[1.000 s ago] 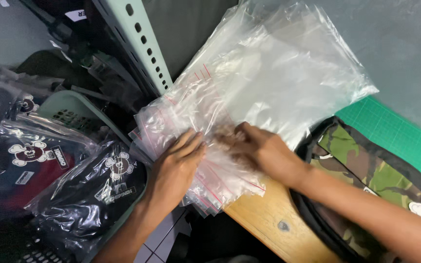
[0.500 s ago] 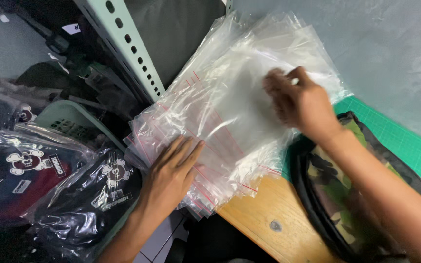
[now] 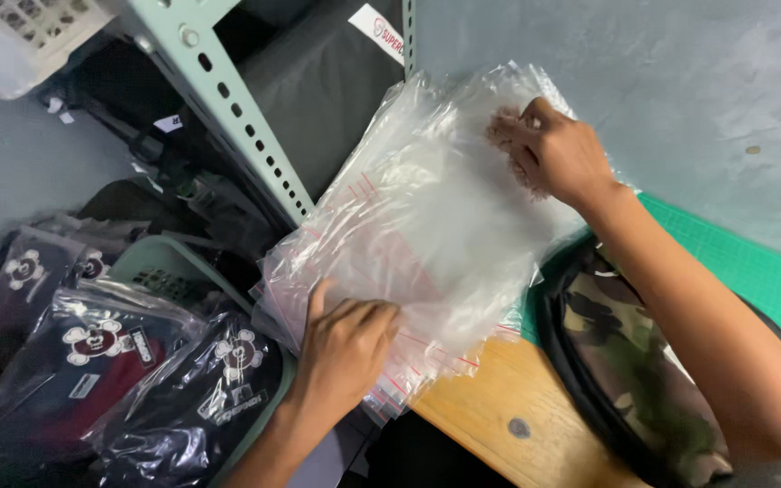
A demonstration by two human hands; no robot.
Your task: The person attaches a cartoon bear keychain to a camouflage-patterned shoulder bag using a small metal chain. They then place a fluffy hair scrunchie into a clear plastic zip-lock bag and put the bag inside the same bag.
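Observation:
A stack of clear plastic zip bags with red seal lines lies across the corner of a wooden table. My left hand presses on the near, sealed end of the stack with its fingers curled over the edge. My right hand is at the far end of the stack, fingers pinching the top bag's edge close to the grey wall.
A camouflage bag lies on a green cutting mat at the right. A pale green perforated shelf post rises at the left. Below it, a green basket holds dark garments packed in plastic.
My right hand moved from the near end of the stack up to its far end by the wall. My left hand curled its fingers on the near edge.

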